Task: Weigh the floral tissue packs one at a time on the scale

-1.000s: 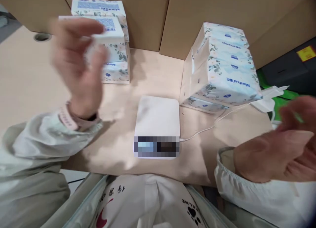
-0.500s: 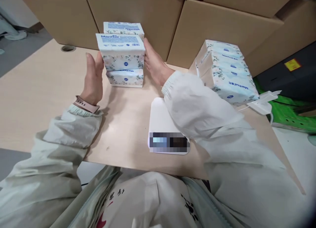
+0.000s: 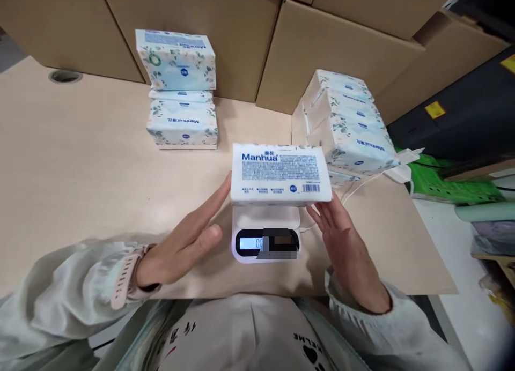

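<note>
A soft pack of tissues [image 3: 277, 172] with blue print is held between my two hands, over the white digital scale [image 3: 265, 218]. The fingers of my left hand [image 3: 187, 242] are stretched out against the pack's left side. My right hand [image 3: 346, 242] supports the right side, its fingertips partly behind and under the pack. Most of the weighing plate is hidden by the pack. The lit display [image 3: 250, 244] shows a zero, with the rest blurred out.
A stack of tissue packs [image 3: 183, 119] stands at the back left of the table [image 3: 80, 156]. More packs [image 3: 358, 130] are stacked at the right. Cardboard boxes [image 3: 201, 33] line the back. A white power strip [image 3: 402, 170] and cable lie near a green crate [image 3: 430, 180].
My hands have come back from the left stack towards me, bringing one tissue pack over the scale. The view has shifted a little to the right.
</note>
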The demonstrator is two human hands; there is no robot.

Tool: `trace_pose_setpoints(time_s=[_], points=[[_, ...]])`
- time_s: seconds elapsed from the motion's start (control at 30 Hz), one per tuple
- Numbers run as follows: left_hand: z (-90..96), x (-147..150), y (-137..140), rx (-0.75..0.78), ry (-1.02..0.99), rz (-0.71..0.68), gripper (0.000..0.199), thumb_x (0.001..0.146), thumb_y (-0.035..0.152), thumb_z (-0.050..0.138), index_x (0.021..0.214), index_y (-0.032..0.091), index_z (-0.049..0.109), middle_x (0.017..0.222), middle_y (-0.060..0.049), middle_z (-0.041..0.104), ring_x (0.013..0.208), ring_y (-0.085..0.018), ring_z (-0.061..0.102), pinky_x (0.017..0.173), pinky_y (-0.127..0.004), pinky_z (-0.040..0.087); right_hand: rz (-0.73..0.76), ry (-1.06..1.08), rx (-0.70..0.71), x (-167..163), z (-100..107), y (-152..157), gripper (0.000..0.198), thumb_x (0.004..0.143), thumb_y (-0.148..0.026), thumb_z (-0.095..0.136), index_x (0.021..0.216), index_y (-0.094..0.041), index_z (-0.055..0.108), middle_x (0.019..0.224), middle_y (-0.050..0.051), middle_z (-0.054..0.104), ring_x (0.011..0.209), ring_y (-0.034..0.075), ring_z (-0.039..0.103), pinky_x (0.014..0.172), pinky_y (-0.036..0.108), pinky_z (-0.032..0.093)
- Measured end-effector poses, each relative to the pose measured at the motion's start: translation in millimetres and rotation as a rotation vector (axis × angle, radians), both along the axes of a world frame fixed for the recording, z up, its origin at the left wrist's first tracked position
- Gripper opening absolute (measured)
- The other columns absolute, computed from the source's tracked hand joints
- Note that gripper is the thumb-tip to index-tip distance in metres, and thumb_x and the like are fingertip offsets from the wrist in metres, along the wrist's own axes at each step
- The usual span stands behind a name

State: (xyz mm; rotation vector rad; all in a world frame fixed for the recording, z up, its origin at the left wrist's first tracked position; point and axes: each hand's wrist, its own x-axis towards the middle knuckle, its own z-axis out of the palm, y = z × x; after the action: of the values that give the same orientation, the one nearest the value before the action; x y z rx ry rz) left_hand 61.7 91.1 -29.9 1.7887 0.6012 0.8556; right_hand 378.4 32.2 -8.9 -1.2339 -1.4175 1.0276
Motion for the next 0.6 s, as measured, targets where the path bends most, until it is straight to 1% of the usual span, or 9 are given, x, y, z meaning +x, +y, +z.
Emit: trace_pose_setpoints(time_s=[0.07,0.1,0.17,0.23,0.3,0.37,0.43,0.5,0.6], points=[[-5.1,2,-2,-0.026,0.036,-0.018,0.071,0.114,0.052,0.047,0.178,0.047,0.017,0.187,0.012,0.014,0.177,-0.032,0.011,0.148,-0.058,0.015,-0.018,0.050,-0.029,4,-19,-6,0.061,0.110,-0.065,0.045,0.169,-0.047,0.043,0.182,-0.008,0.041,0.172,0.027,0.036,0.140,0.057,0.039],[-7.1,3,-1,-0.039,0.050,-0.015,0.070,0.114,0.051,0.048,0.178,0.047,0.018,0.187,0.012,0.016,0.177,-0.033,0.013,0.148,-0.061,0.014,-0.040,0.068,-0.043,5,-25,-6,0.059,0.110,-0.061,0.048,0.168,-0.046,0.045,0.180,-0.006,0.044,0.170,0.026,0.039,0.140,0.056,0.039],[-10.5,4,0,-0.074,0.058,0.035,0.066,0.115,0.050,0.047,0.177,0.046,0.025,0.186,0.009,0.024,0.176,-0.033,0.018,0.147,-0.065,0.014,-0.137,0.070,-0.014,4,-35,-3,0.055,0.110,-0.058,0.051,0.162,-0.041,0.056,0.172,-0.001,0.057,0.162,0.027,0.052,0.135,0.056,0.045],[-13.0,6,1,-0.117,0.031,0.143,0.060,0.115,0.049,0.048,0.174,0.043,0.038,0.183,0.004,0.034,0.174,-0.034,0.026,0.145,-0.067,0.020,-0.321,0.030,0.092,3,-42,3,0.050,0.109,-0.057,0.053,0.148,-0.032,0.070,0.156,0.005,0.071,0.148,0.030,0.065,0.128,0.058,0.050],[-14.6,7,2,-0.140,-0.033,0.282,0.051,0.115,0.048,0.051,0.165,0.037,0.056,0.175,-0.002,0.050,0.167,-0.034,0.041,0.142,-0.064,0.032,-0.551,-0.015,0.201,2,-46,12,0.045,0.107,-0.054,0.055,0.128,-0.023,0.080,0.134,0.010,0.081,0.131,0.030,0.073,0.122,0.057,0.053],[-15.0,9,3,-0.147,-0.112,0.417,0.041,0.113,0.046,0.056,0.149,0.032,0.071,0.159,-0.006,0.067,0.155,-0.032,0.058,0.137,-0.058,0.042,-0.724,0.001,0.290,3,-50,20,0.041,0.106,-0.053,0.057,0.112,-0.019,0.081,0.113,0.010,0.083,0.113,0.028,0.078,0.114,0.055,0.057],[-14.7,11,5,-0.146,-0.176,0.528,0.031,0.111,0.045,0.062,0.130,0.028,0.078,0.139,-0.008,0.078,0.138,-0.030,0.070,0.130,-0.055,0.049,-0.809,0.055,0.371,4,-52,27,0.039,0.104,-0.052,0.058,0.102,-0.020,0.079,0.097,0.007,0.081,0.096,0.026,0.078,0.103,0.051,0.060],[-14.1,13,8,-0.149,-0.202,0.596,0.026,0.108,0.046,0.065,0.117,0.026,0.079,0.124,-0.008,0.081,0.126,-0.029,0.074,0.124,-0.052,0.054,-0.837,0.072,0.411,7,-54,30,0.039,0.103,-0.053,0.056,0.097,-0.021,0.077,0.090,0.006,0.079,0.088,0.025,0.077,0.096,0.049,0.060],[-14.2,14,10,-0.151,-0.210,0.626,0.023,0.105,0.046,0.067,0.107,0.026,0.079,0.113,-0.008,0.081,0.116,-0.028,0.075,0.116,-0.051,0.058,-0.842,0.026,0.424,12,-57,29,0.044,0.107,-0.052,0.046,0.093,-0.025,0.078,0.087,0.006,0.078,0.085,0.026,0.076,0.090,0.049,0.061]])
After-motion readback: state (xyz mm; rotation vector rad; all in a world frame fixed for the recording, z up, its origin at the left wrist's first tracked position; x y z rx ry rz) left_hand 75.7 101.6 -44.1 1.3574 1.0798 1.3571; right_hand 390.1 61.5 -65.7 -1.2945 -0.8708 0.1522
